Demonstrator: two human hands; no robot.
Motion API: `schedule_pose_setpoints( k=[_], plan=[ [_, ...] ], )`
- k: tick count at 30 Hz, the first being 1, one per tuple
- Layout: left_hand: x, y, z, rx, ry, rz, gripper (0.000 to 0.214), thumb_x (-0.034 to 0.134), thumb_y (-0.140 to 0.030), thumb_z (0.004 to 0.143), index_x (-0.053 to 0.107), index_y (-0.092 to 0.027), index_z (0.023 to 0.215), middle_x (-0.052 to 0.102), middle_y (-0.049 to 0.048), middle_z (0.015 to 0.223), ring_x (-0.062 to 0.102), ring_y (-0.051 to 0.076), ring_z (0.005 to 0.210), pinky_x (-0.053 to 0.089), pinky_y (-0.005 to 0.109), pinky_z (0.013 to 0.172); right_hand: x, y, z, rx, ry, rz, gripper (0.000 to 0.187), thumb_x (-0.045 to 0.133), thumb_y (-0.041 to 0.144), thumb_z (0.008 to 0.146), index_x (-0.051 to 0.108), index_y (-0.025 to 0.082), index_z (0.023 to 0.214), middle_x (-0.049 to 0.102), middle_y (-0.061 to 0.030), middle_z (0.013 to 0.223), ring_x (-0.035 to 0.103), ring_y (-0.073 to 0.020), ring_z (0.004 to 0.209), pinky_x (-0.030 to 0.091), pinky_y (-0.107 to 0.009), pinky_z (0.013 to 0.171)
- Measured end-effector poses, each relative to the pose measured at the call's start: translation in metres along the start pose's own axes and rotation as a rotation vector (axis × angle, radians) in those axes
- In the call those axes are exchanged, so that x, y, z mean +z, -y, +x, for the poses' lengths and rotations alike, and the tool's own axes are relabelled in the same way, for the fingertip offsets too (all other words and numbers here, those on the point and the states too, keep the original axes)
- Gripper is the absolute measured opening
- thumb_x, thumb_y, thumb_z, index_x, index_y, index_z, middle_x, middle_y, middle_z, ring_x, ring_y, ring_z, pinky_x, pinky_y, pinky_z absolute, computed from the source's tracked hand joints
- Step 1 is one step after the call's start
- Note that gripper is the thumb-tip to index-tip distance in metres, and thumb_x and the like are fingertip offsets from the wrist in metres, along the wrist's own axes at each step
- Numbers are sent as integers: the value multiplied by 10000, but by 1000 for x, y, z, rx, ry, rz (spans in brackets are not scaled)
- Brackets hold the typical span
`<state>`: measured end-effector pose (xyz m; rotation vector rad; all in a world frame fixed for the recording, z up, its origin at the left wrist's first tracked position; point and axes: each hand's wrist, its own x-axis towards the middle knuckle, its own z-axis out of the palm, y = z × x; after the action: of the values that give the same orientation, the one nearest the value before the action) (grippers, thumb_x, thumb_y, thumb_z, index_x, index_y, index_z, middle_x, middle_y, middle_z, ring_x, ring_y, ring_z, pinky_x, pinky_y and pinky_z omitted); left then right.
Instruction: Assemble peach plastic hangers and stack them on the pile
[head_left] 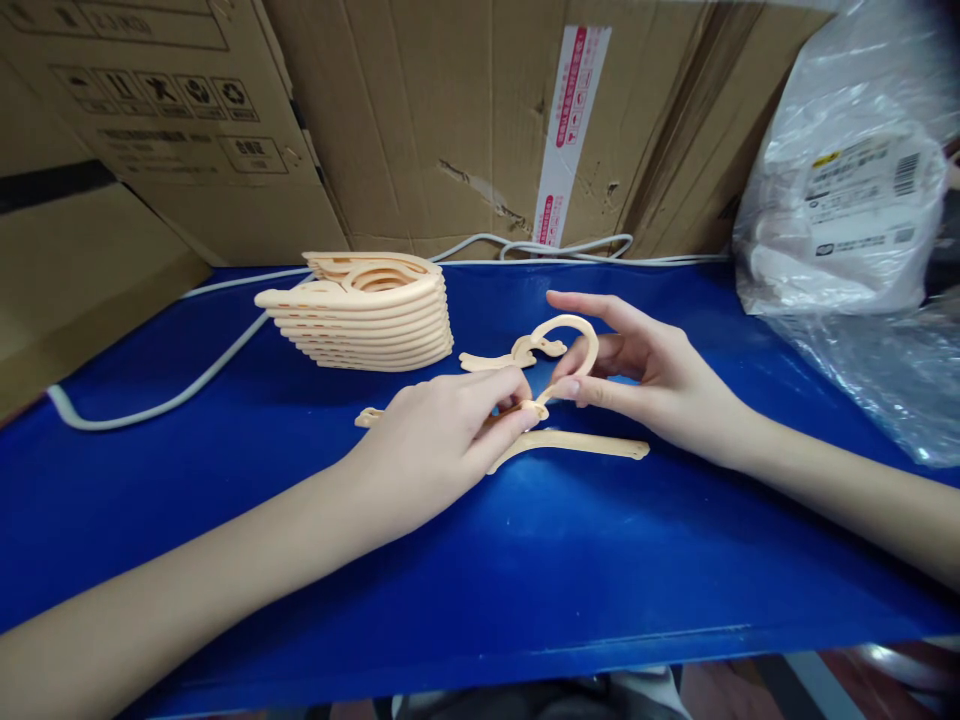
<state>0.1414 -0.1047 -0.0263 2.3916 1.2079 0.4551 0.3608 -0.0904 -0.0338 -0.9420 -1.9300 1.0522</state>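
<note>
Near the middle of the blue surface, my left hand [431, 440] pinches a beige plastic hanger arm [367, 417], whose far end sticks out to the left of my hand. With thumb and fingers, my right hand [649, 375] grips a curved hanger hook [576, 322]. The foot of the hook meets the arm at my left fingertips; whether they are joined I cannot tell. Just in front lies another beige arm [585, 442], its left end partly under my left hand. Behind my hands rest further loose hanger pieces [495, 362], partly hidden.
A neat stack of folded beige hangers [367, 310] stands at the back left. A pale cable [172, 405] runs along the left and back. Cardboard boxes [450, 120] wall off the rear, and a labelled clear plastic bag [847, 200] fills the back right of the blue table [600, 570].
</note>
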Motion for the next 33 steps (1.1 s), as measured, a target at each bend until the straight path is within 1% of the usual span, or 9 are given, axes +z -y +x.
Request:
schedule_pose_setpoints(
  k=[2, 6, 10, 14, 17, 21, 27, 30, 33],
  plan=[
    [-2, 2, 1, -50, 3, -188, 239, 501, -394, 942, 589, -202, 828, 608, -47, 731, 567, 117, 655, 376, 233, 577, -1, -1, 1, -15, 63, -124, 644, 734, 404, 801, 475, 217, 1361, 689, -27, 927, 658, -182, 815, 534, -318, 698],
    [-6, 5, 5, -181, 43, -571, 172, 576, -324, 872, 554, -170, 800, 586, -33, 708, 586, 109, 628, 445, 190, 507, -2, 0, -1, -184, 211, -536, 369, 688, 477, 822, 691, 188, 1051, 661, -66, 963, 611, -200, 887, 496, -340, 778],
    [-6, 7, 9, -282, 78, -779, 142, 573, -281, 854, 518, -157, 813, 605, -16, 745, 608, 104, 615, 522, 195, 504, 3, 3, -6, -349, 294, -805, 249, 549, 387, 936, 709, 209, 1004, 639, -78, 993, 587, -201, 901, 463, -344, 802],
    [-3, 11, 12, -312, 81, -876, 144, 574, -281, 852, 507, -155, 829, 617, 5, 798, 642, 125, 660, 555, 212, 488, 9, 2, -9, -428, 291, -966, 334, 366, 285, 1010, 672, 157, 974, 633, -92, 936, 562, -193, 795, 443, -344, 742],
    [-2, 12, 14, -336, 82, -901, 126, 581, -263, 846, 514, -157, 852, 624, 19, 858, 643, 125, 669, 552, 204, 466, 9, -1, -8, -476, 290, -989, 301, 353, 239, 1009, 637, 142, 987, 625, -90, 915, 544, -199, 780, 433, -347, 722],
    [-3, 12, 15, -349, 108, -939, 109, 583, -234, 840, 533, -152, 891, 628, 34, 879, 640, 122, 653, 562, 214, 466, 5, -5, -8, -436, 321, -883, 207, 399, 116, 962, 586, 137, 1048, 613, -94, 984, 564, -199, 876, 454, -327, 781],
    [-4, 10, 15, -355, 144, -912, 68, 559, -211, 853, 564, -153, 887, 595, -8, 704, 581, 100, 553, 485, 157, 399, 2, -4, -10, -420, 291, -797, 300, 319, 40, 930, 533, 141, 1116, 632, -97, 1023, 613, -168, 855, 470, -264, 694],
    [-5, 7, 14, -359, 166, -899, 135, 531, -264, 906, 584, -146, 866, 558, -28, 614, 505, 68, 451, 426, 127, 359, 0, 0, -11, -372, 202, -757, 264, 332, 127, 974, 517, 178, 1155, 680, -58, 1007, 643, -140, 779, 441, -233, 615],
    [-6, 6, 12, -360, 176, -936, 185, 523, -289, 931, 603, -143, 848, 577, -21, 636, 505, 64, 429, 413, 129, 336, -2, 4, -11, -340, 139, -772, 237, 433, 351, 986, 568, 181, 1081, 698, -26, 823, 629, -138, 646, 391, -240, 545]
  ],
)
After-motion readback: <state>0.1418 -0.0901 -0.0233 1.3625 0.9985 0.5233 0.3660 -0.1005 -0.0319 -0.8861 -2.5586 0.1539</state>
